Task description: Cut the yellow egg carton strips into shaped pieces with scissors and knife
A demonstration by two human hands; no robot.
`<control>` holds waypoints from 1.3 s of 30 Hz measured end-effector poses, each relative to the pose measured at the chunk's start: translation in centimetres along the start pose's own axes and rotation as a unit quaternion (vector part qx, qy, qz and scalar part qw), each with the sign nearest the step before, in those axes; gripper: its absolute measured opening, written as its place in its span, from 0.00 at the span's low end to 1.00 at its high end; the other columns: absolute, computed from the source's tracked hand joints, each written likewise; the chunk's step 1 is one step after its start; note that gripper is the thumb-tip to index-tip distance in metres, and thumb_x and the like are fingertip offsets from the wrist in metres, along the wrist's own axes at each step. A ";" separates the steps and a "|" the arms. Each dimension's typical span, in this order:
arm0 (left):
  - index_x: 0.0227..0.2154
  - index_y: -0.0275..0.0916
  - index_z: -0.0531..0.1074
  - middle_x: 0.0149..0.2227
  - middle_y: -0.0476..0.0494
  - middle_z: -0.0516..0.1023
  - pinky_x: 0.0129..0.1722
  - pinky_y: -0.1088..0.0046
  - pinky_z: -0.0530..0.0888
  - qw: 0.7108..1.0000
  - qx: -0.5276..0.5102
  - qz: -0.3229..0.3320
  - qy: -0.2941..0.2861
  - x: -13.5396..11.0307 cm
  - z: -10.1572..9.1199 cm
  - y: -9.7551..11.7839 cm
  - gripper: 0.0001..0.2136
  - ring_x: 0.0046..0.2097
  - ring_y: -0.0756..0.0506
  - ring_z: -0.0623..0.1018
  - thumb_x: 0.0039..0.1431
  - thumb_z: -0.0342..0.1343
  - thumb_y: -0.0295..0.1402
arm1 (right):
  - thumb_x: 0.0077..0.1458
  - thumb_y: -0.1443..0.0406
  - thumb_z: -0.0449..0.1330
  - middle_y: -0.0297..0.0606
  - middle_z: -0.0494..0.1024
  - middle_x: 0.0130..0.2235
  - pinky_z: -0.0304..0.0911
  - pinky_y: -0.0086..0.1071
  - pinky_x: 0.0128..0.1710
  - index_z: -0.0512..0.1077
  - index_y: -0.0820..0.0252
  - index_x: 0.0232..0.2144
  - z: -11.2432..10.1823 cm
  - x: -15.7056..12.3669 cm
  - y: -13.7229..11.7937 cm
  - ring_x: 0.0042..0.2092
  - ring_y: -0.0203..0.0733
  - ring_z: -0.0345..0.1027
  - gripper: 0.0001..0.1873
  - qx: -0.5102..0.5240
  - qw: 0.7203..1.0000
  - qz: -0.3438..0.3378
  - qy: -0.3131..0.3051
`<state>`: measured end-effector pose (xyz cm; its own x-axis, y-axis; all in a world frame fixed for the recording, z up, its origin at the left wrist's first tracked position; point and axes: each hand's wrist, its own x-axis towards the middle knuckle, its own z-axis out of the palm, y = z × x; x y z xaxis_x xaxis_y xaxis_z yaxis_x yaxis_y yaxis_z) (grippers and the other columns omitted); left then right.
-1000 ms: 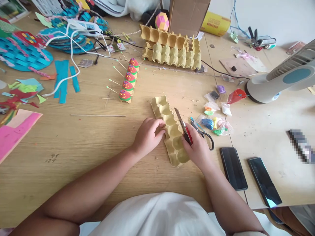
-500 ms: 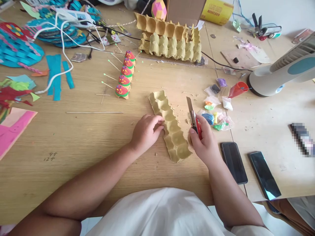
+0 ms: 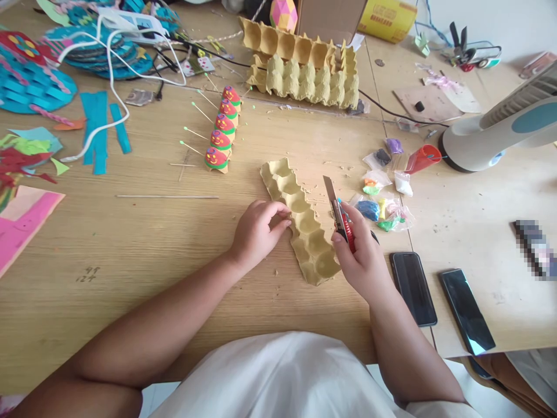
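A strip of yellowish egg carton [image 3: 307, 223] lies on the table in front of me, hollow cups facing up. My left hand [image 3: 261, 232] pinches its left edge near the middle between thumb and fingers. In my right hand [image 3: 363, 249] is a utility knife [image 3: 337, 210] with a red and black handle, its blade out and pointing up and away from me. The knife is just right of the carton strip; whether my right hand touches the strip's near end I cannot tell. Small carton scraps [image 3: 343, 168] lie around the strip.
Painted carton caterpillar [image 3: 224, 125] with sticks stands beyond my left hand. More egg cartons [image 3: 311, 81] lie at the back. Bags of coloured clay [image 3: 385, 209], a red cup [image 3: 424, 158] and a grey-white fan [image 3: 500, 125] are to the right. Two phones [image 3: 413, 288] lie near my right forearm.
My right hand with the knife has shifted slightly left, closer to the carton strip. The left hand keeps its hold on the strip's edge.
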<state>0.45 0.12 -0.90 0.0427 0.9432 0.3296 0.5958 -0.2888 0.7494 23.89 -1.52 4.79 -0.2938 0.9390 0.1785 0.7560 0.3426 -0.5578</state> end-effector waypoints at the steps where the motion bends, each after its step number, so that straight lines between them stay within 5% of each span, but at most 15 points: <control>1: 0.40 0.42 0.74 0.39 0.45 0.80 0.47 0.64 0.69 1.000 0.005 0.005 0.003 0.0 0.0 0.0 0.06 0.44 0.42 0.75 0.60 0.61 0.29 | 0.66 0.62 0.51 0.44 0.76 0.57 0.72 0.40 0.43 0.52 0.50 0.69 -0.2 -0.1 -0.3 0.48 0.48 0.76 0.31 -0.007 1.000 0.002 -0.013; 4: 0.38 0.41 0.74 0.39 0.45 0.80 0.46 0.64 0.69 0.999 0.025 0.018 0.012 0.1 0.0 0.0 0.05 0.44 0.42 0.75 0.59 0.62 0.30 | 0.67 0.62 0.50 0.44 0.75 0.59 0.71 0.39 0.42 0.50 0.49 0.70 -0.9 -0.4 -1.5 0.49 0.50 0.76 0.32 -0.039 0.996 -0.018 -0.074; 8: 0.37 0.40 0.73 0.39 0.45 0.81 0.46 0.64 0.70 0.998 0.052 0.028 0.010 0.0 -0.1 0.1 0.04 0.42 0.42 0.77 0.61 0.62 0.32 | 0.68 0.65 0.46 0.42 0.81 0.46 0.66 0.34 0.32 0.49 0.53 0.71 -1.1 -0.5 -3.2 0.37 0.46 0.77 0.31 -0.114 0.978 -0.028 -0.173; 15: 0.36 0.39 0.74 0.38 0.45 0.81 0.44 0.65 0.72 0.999 0.039 0.018 -0.003 0.1 0.2 -0.1 0.03 0.41 0.43 0.78 0.61 0.62 0.31 | 0.68 0.65 0.45 0.40 0.80 0.40 0.54 0.31 0.26 0.48 0.57 0.71 -0.6 -0.6 -4.5 0.31 0.42 0.73 0.31 -0.182 0.957 -0.028 -0.224; 39: 0.31 0.39 0.73 0.33 0.46 0.78 0.40 0.68 0.70 1.000 0.018 0.019 -0.014 0.4 0.3 -0.2 0.03 0.37 0.45 0.75 0.61 0.60 0.28 | 0.67 0.67 0.45 0.41 0.81 0.45 0.58 0.32 0.26 0.46 0.58 0.72 -0.2 -1.0 -4.9 0.32 0.42 0.74 0.32 -0.194 0.956 -0.020 -0.217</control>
<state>0.60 0.58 -1.05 0.0882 0.9362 0.3401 0.6222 -0.3184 0.7152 20.65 -4.12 7.50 -0.4792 0.8530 -0.2067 0.8742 0.4427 -0.1993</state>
